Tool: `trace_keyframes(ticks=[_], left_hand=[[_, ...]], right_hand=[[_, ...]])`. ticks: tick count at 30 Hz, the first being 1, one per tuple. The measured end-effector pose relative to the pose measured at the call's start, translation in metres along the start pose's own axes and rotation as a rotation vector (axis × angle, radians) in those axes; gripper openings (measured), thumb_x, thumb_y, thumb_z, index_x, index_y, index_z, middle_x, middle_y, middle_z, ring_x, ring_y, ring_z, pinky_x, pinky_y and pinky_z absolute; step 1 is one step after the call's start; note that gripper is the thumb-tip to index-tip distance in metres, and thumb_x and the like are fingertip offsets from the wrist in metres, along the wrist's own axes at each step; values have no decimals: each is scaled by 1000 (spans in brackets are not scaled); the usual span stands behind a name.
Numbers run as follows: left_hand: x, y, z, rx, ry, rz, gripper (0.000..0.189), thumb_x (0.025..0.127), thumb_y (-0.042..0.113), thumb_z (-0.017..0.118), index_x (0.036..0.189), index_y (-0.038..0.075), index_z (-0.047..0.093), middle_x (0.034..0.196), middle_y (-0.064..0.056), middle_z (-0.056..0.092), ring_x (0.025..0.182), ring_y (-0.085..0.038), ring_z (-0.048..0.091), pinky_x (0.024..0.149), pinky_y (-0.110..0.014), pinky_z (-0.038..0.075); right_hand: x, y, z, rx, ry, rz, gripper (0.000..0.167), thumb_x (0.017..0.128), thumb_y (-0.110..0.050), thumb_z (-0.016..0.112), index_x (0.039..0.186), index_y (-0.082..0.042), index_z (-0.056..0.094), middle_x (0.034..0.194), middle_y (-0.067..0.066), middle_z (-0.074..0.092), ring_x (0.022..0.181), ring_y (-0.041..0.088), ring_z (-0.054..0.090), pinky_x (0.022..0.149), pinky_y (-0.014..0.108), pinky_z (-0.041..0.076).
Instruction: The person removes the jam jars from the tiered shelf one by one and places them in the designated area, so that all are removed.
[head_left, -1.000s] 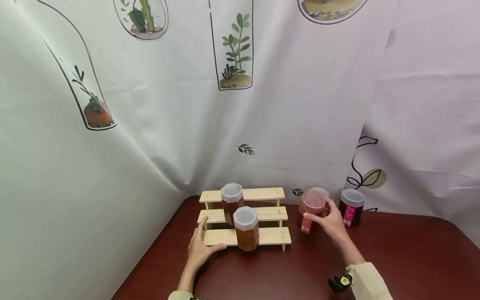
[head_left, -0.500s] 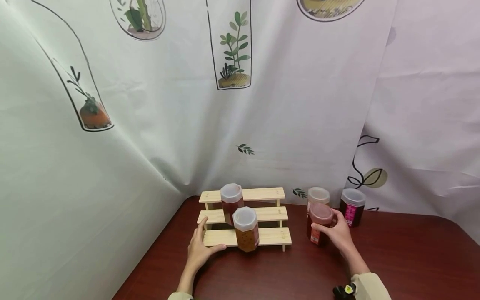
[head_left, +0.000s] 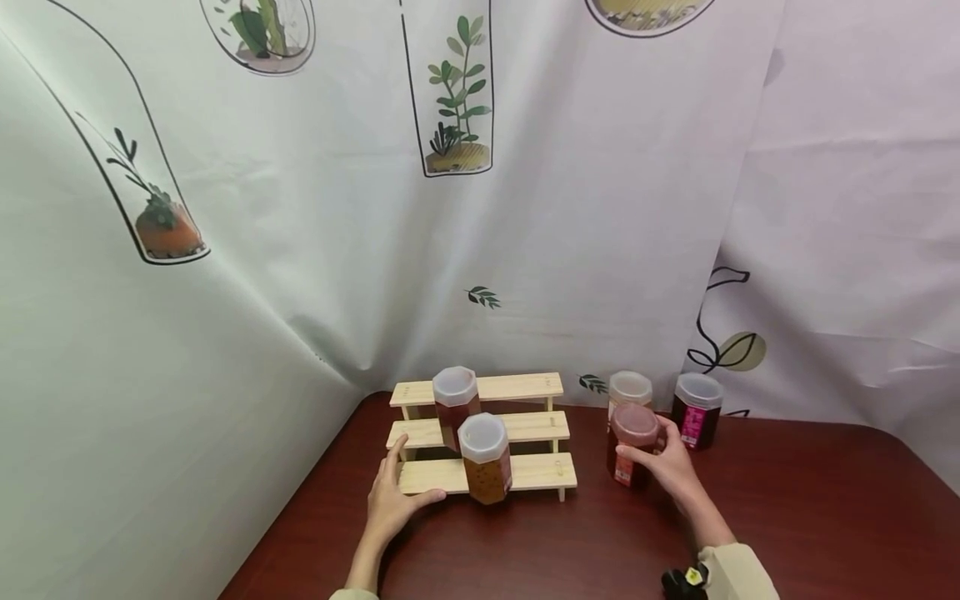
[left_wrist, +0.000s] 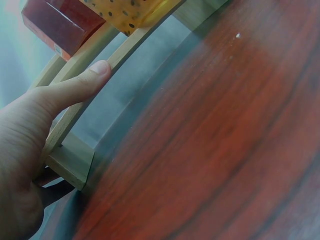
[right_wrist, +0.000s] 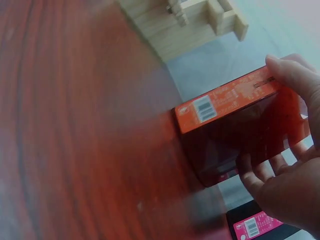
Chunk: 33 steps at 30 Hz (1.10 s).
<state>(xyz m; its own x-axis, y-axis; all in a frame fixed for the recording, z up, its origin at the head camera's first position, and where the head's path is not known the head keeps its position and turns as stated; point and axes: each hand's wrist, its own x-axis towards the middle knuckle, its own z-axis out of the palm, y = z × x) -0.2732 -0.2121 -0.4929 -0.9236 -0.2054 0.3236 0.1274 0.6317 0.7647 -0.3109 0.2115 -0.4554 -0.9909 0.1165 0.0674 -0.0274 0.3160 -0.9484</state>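
A white curtain [head_left: 540, 225] — printed with plants [head_left: 457, 102] — hangs behind a reddish-brown table [head_left: 555, 546].

The tabletop [head_left: 480, 550] is dark red and grained. On it stands a pale wooden shelf [head_left: 542, 472] of 3 steps, carrying 2 jars [head_left: 487, 477]. Farther right stand a pale-lidded jar [head_left: 630, 386] and a pink-labelled jar [head_left: 696, 417]; a red-lidded jar [head_left: 634, 427] seems also to touch the tabletop.

The head view is softly lit; pale sheen hazes the tabletop [right_wrist: 85, 130] in both wrist views.
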Motion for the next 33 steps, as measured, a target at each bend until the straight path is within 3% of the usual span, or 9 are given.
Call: trace_keyframes(ticks=[6, 16, 19, 22, 24, 26, 28, 31, 33], left_hand=[[-1, 0, -1, -4, 2, -5, 113, 56, 41, 93, 151, 29, 33, 141, -16, 50, 130, -46, 48, 99, -67, 38], [1, -1, 0, -11, -3, -14, 113, 56, 41, 94, 151, 30, 33, 141, -16, 50, 131, -45, 48, 100, -66, 38], [1, -2, 1, -14, 0, -12, 113, 55, 41, 94, 150, 31, 34, 140, -16, 50, 131, -44, 48, 100, -66, 38], [0, -2, 1, -17, 2, -11, 113, 55, 42, 94, 150, 31, 34, 139, -16, 51, 130, -44, 48, 100, -66, 38], [0, -2, 1, -16, 2, -12, 113, 55, 42, 94, 150, 31, 34, 138, -17, 51, 131, -44, 48, 100, -66, 38], [0, -2, 0, -16, 0, -15, 114, 55, 42, 94, 150, 31, 34, 138, -17, 51, 131, -44, 47, 100, -66, 37], [0, -2, 0, -17, 0, -18, 114, 55, 41, 94, 150, 31, 34, 138, -17, 51, 131, -43, 47, 100, -67, 37], [0, -2, -1, -18, 0, -19, 114, 55, 42, 94, 150, 31, 34, 138, -18, 51, 130, -43, 47, 100, -67, 37], [0, -1, 0, -20, 0, -15, 114, 55, 42, 94, 150, 31, 34, 137, -18, 51, 130, -43, 48, 100, -67, 37]], right_hand=[[0, -3, -1, 12, -10, 2, 86, 84, -17, 75, 146, 5, 20, 141, 26, 41, 97, -6, 45, 80, 7, 38], [-2, -14, -5, 49, -25, 5, 90, 87, -16, 71, 152, 3, 11, 149, 28, 32, 129, 34, 40, 79, 3, 35], [-6, -25, -8, 79, -7, -15, 92, 87, -14, 70, 154, 0, 8, 152, 30, 27, 136, 39, 34, 101, 21, 40], [-10, -38, -11, 80, 30, -63, 94, 86, -12, 71, 155, -1, 8, 153, 31, 25, 141, 42, 28, 116, 47, 28], [-13, -47, -11, 79, 61, -102, 93, 85, -12, 72, 154, -1, 11, 153, 31, 27, 143, 41, 26, 118, 54, 21], [-17, -55, -10, 81, 83, -138, 91, 84, -11, 73, 154, -1, 15, 153, 30, 29, 144, 39, 26, 118, 53, 21], [-20, -62, -8, 92, 88, -161, 88, 85, -11, 73, 153, -1, 18, 154, 27, 30, 144, 36, 27, 118, 37, 26], [-23, -71, -1, 114, 63, -174, 84, 86, -11, 72, 153, -4, 20, 155, 24, 30, 143, 35, 30, 103, 14, 36], [-25, -77, 6, 140, 44, -174, 83, 87, -11, 71, 153, -5, 21, 156, 21, 30, 144, 33, 30, 98, 8, 36]])
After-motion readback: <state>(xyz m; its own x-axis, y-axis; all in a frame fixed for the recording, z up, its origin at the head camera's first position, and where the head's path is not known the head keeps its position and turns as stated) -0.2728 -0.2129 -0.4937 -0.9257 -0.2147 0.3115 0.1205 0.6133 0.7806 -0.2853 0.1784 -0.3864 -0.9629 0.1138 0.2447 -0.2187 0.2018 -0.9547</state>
